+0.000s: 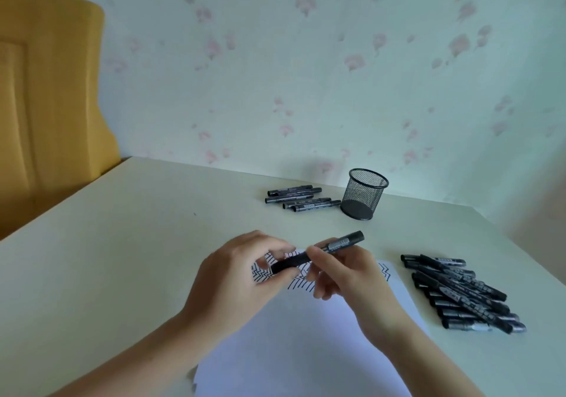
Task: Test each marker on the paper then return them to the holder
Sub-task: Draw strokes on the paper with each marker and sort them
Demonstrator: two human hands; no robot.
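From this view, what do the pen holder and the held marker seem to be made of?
The pen holder looks like black wire mesh, probably metal, since the wall shows through its grid. The marker looks like smooth black plastic with a printed grey label; this is less certain.

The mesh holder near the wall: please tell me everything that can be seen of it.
The mesh holder is a black, round cup that looks like wire mesh, with a solid rim at the top and a solid dark base. It stands upright at the far side of the table, close to the wall. Through the mesh it looks empty; no marker stands in it. A small group of black markers lies flat just to its left, the nearest tip close to its base; whether they touch cannot be told. Neither hand touches it.
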